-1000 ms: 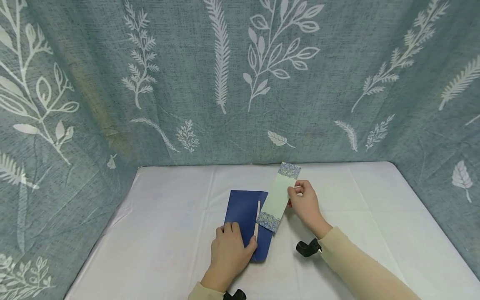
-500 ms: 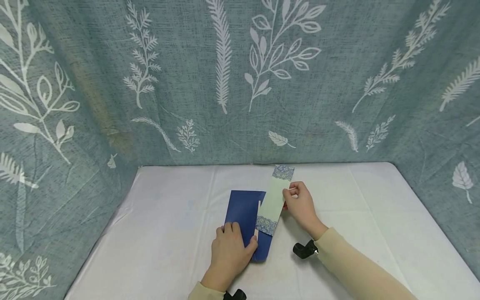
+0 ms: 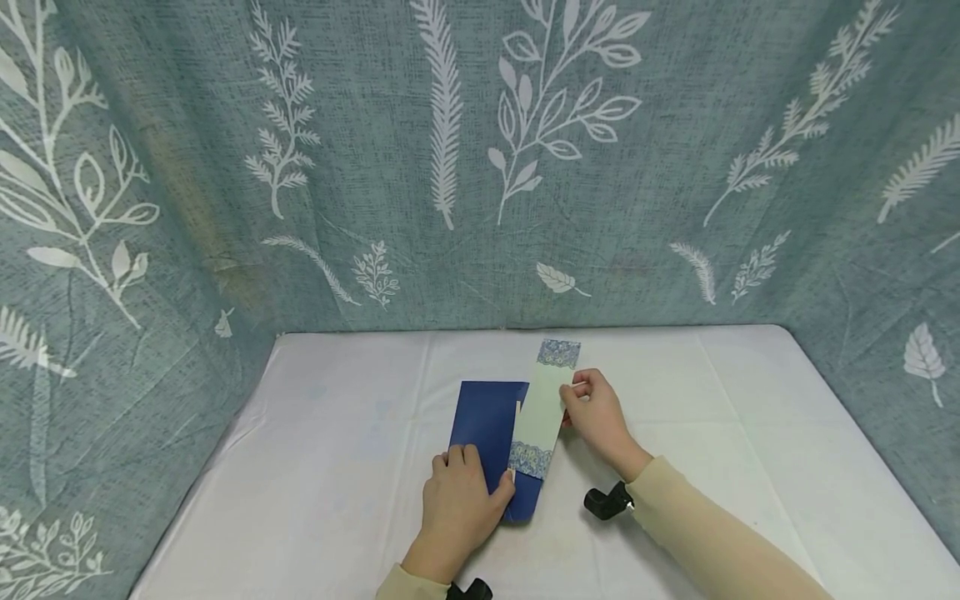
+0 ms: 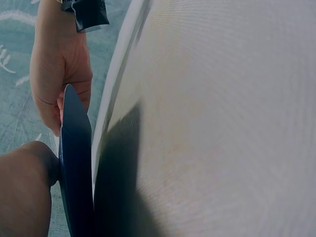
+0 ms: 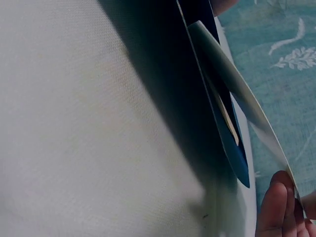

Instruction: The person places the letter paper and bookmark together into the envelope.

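My left hand (image 3: 459, 510) grips the lower part of a dark blue paper folder (image 3: 483, 412), its thumb pressing near the open right side. In the left wrist view, the folder (image 4: 76, 163) stands raised off the cloth, casting a shadow. A cream strip (image 3: 517, 410) shows along the opening. Between thumb and fingers, my right hand (image 3: 602, 419) pinches the right edge of a long pale green card (image 3: 542, 408) with blue lace-patterned bands at both ends. The card's lower end overlaps the folder's right part. How deep it lies between the layers I cannot tell.
A white cloth (image 3: 337, 467) covers the table. Behind it and at both sides hangs a blue-green curtain (image 3: 352, 167) with white leaf prints. A black wrist camera (image 3: 607, 502) juts from the right sleeve.
My right hand has moved left and slightly toward me, bringing the card farther over the folder and turning it more upright. The left hand and the folder have stayed nearly still.
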Motion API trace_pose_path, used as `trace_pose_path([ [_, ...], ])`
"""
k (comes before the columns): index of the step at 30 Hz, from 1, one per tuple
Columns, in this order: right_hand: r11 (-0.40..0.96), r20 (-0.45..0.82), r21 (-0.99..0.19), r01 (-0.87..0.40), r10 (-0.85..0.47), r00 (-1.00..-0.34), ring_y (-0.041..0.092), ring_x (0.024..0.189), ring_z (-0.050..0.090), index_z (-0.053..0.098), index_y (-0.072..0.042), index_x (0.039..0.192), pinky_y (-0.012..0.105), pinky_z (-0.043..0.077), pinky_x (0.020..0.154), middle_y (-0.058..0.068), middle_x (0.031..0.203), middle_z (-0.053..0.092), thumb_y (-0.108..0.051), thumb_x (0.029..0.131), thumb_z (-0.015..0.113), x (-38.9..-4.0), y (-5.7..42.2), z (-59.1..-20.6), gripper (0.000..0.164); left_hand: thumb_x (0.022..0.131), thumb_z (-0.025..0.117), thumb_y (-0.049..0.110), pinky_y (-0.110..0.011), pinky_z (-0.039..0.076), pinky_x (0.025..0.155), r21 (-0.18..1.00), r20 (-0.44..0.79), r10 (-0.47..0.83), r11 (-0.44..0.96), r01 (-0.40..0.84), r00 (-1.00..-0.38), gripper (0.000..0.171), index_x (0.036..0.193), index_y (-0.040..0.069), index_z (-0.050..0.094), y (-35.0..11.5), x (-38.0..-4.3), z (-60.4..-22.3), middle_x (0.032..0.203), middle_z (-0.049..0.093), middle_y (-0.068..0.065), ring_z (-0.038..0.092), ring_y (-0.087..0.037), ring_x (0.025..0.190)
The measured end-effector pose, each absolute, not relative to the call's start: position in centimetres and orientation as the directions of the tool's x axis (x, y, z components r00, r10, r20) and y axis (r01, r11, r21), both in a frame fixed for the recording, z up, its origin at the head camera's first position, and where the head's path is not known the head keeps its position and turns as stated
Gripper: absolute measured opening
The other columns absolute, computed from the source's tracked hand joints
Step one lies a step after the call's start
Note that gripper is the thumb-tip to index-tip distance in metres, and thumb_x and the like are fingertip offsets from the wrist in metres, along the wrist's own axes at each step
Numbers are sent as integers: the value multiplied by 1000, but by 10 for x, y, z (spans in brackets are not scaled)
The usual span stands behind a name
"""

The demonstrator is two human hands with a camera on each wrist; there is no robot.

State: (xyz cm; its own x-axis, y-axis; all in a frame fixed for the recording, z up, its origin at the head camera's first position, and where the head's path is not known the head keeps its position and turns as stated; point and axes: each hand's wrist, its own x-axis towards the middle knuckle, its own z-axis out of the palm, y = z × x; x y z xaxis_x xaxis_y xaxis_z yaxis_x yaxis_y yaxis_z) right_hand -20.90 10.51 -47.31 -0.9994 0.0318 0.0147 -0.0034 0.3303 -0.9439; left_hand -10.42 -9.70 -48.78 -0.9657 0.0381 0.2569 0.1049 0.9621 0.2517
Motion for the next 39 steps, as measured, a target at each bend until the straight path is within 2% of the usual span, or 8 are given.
trace_pose_path([
  [10, 420, -27, -907, 32, 18, -999, 20, 51, 62, 52, 3, 107, 31, 51, 54, 9, 75, 64, -10, 91, 60, -207, 101, -475, 23, 83, 60, 50, -49, 52, 65, 277, 248, 23, 956, 93, -968, 58, 98, -6, 56, -96, -105, -489, 99, 56, -21, 54, -42, 96],
  [18, 453, -129, -887, 92, -49, -990, 20, 46, 61, 50, -1, 96, 31, 49, 48, 8, 59, 62, -11, 90, 61, -201, 95, -473, 16, 83, 59, 50, -49, 52, 68, 282, 237, 20, 955, 89, -971, 60, 101, -7, 56, -95, -105, -487, 101, 55, -22, 54, -42, 97],
  [24, 425, -224, -890, 167, -88, -970, 18, 44, 62, 49, 2, 89, 31, 53, 48, 13, 58, 62, -5, 89, 60, -196, 89, -469, 13, 84, 58, 49, -50, 52, 67, 284, 226, 19, 955, 85, -974, 60, 103, -8, 55, -96, -106, -487, 101, 55, -22, 54, -42, 97],
  [30, 411, -313, -880, 239, -121, -942, 16, 46, 62, 48, 2, 88, 31, 54, 51, 15, 62, 63, -4, 89, 61, -191, 87, -465, 14, 84, 58, 50, -49, 52, 65, 277, 234, 21, 957, 87, -972, 59, 100, -7, 55, -96, -107, -489, 100, 55, -22, 54, -41, 95],
  [39, 416, -343, -872, 258, -145, -928, 15, 47, 63, 50, 3, 85, 30, 54, 52, 15, 62, 63, -4, 89, 61, -191, 86, -465, 14, 84, 58, 50, -48, 52, 64, 264, 233, 27, 960, 90, -972, 58, 98, -6, 55, -96, -107, -489, 99, 54, -21, 54, -41, 94],
])
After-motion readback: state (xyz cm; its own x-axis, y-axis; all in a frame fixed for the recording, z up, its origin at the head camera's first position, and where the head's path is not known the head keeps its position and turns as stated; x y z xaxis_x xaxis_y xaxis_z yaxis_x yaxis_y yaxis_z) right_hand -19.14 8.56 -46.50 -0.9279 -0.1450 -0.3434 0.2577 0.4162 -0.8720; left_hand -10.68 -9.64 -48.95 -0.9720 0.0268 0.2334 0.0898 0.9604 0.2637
